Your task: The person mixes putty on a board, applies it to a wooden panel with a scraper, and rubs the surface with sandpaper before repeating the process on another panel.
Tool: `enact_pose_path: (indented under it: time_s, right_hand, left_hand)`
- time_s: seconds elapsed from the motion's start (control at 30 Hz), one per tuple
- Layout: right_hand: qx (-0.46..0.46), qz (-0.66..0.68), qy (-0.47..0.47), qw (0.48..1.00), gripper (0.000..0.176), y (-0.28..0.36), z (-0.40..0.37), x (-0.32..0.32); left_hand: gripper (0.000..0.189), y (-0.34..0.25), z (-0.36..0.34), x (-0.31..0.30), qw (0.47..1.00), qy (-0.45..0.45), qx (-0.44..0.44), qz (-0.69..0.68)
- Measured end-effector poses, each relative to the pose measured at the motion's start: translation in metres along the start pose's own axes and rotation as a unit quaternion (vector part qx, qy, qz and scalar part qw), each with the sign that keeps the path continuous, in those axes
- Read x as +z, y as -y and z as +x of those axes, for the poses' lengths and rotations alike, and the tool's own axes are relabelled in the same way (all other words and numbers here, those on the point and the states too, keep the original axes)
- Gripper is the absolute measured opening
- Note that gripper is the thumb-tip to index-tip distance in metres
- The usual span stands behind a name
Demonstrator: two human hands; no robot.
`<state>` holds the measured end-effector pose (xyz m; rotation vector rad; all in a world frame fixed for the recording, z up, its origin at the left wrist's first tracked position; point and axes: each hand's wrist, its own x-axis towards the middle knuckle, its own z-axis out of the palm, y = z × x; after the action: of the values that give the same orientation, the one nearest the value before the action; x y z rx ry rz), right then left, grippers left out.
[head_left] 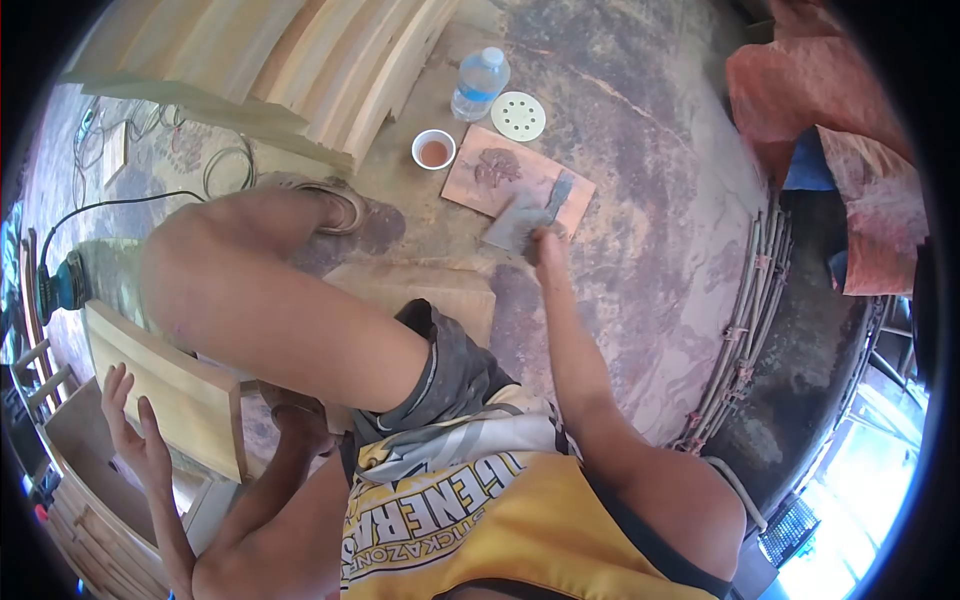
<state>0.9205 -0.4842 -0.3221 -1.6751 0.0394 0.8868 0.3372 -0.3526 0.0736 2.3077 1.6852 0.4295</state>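
My right hand [543,246] is closed round a putty knife [514,226] with a broad grey blade, somewhat smeared by motion. The blade is over the near edge of a reddish-brown board [470,190] on the floor. A lump of brown paste [497,167] lies on the board, and a narrow grey strip [560,194] shows near its right end. My left hand [138,432] is raised at the left, fingers apart and holding nothing, beside a pale wooden panel [165,385].
Beyond the board stand a white cup [434,150] of brownish liquid, a water bottle [481,85] and a perforated sanding disc [518,117]. Curved wooden pieces [300,70] fill the upper left. A teal power tool [65,287] with a cord is at left. Bundled rods [752,310] lie right.
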Motion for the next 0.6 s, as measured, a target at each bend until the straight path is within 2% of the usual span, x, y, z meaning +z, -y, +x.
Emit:
enact_pose_path:
  time_s: [0.13,0.2,0.27,0.33,0.37,0.4,0.43,0.47,0.53,0.6]
  right_hand:
    - [-0.016,-0.054,-0.061,0.997,0.025,-0.005,0.048,-0.018]
    - [-0.025,-0.230,-0.111,0.967,0.039,-0.023,0.086,-0.015]
    - [0.040,-0.177,-0.039,0.983,0.034,0.012,0.082,0.012]
    - [-0.049,-0.354,-0.003,0.934,0.031,0.037,0.092,0.032]
    - [-0.046,-0.354,-0.004,0.934,0.031,0.040,0.106,0.034]
    - [-0.082,-0.386,0.038,0.918,0.030,0.045,0.124,0.033]
    - [-0.119,-0.416,0.082,0.898,0.028,0.057,0.122,0.037]
    - [-0.118,-0.417,0.082,0.898,0.028,0.066,0.116,0.039]
    - [-0.232,-0.588,0.155,0.759,0.027,0.119,0.056,0.071]
    - [-0.279,-0.670,0.203,0.657,0.030,0.093,0.040,0.084]
  left_hand:
    - [0.028,0.015,-0.006,0.001,0.999,0.023,-0.018,-0.021]
    - [0.028,0.013,-0.004,0.001,0.999,0.024,-0.027,-0.029]
    - [0.027,0.004,-0.001,-0.001,0.999,0.030,-0.012,-0.035]
    - [0.027,0.004,0.001,-0.002,0.999,0.031,-0.009,-0.039]
    - [0.027,0.003,0.002,-0.002,0.998,0.030,-0.005,-0.048]
    - [0.027,0.003,0.003,-0.003,0.998,0.032,-0.004,-0.048]
    - [0.026,0.003,0.003,-0.003,0.998,0.031,-0.009,-0.049]
    - [0.026,0.003,0.003,-0.003,0.998,0.030,-0.014,-0.051]
    - [0.025,0.003,0.004,-0.005,0.997,0.033,-0.032,-0.061]
    - [0.025,0.001,0.004,-0.007,0.995,0.037,-0.053,-0.073]
